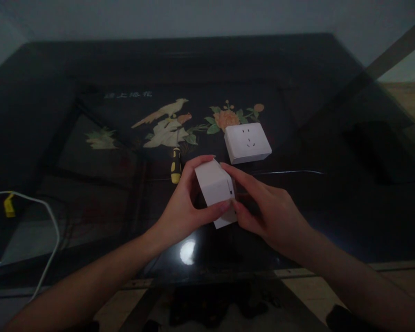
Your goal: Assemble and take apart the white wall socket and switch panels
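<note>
While steadiness is apparently ensured from both sides, a white, plastic-looking box (211,184) is held nearside-left of the white rectangular socket (248,142), cupped by half-curled fingers of the left hand (180,207) and edge-pinched by the right hand's (275,210) narrowly parted fingertips.

Text observed: one row of four pale Chinese characters (128,95), on the dark tabletop (200,60). Landmark: the bird picture (168,109) on the same surface. The row lay to the left of the bird's head and slightly farther from the camera, and ran left to right. Second character read as 上, third as 添, fourth as 花; the first was too blurred to read with certainty. Strokes were faint throughout. Dark mark (231,192) on the white box-shaped piece (210,182), nearer the camera than the bird and to its right: too small to read.
</note>
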`<state>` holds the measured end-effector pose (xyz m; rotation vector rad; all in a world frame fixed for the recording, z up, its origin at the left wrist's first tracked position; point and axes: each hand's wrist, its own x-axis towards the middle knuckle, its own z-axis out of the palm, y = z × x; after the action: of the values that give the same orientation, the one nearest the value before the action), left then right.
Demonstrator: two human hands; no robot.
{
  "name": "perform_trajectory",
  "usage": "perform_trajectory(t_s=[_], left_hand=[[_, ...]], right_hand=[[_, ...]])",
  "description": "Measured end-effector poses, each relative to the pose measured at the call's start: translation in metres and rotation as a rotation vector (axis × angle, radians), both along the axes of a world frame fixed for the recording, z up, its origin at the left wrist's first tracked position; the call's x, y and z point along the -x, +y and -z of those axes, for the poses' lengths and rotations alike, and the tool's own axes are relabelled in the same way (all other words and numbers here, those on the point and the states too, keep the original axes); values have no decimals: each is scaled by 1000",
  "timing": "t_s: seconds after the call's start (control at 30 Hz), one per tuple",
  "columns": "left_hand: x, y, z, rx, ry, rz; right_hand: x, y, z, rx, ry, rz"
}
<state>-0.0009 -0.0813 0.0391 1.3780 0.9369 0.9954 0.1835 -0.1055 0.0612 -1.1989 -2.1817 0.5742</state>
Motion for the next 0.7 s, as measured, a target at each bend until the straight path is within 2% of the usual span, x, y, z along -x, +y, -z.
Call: perform_trajectory(t_s=[0.3, 0.53, 0.7], left_hand=[[-1, -1, 5, -108, 32, -33], [-5, -4, 7, -177, 82, -84], [-8, -5, 8, -170, 56, -93]], right_hand=[[3, -3, 1, -65, -42, -9], [10, -6, 2, -117, -84, 36], [15, -9, 3, -120, -87, 80]])
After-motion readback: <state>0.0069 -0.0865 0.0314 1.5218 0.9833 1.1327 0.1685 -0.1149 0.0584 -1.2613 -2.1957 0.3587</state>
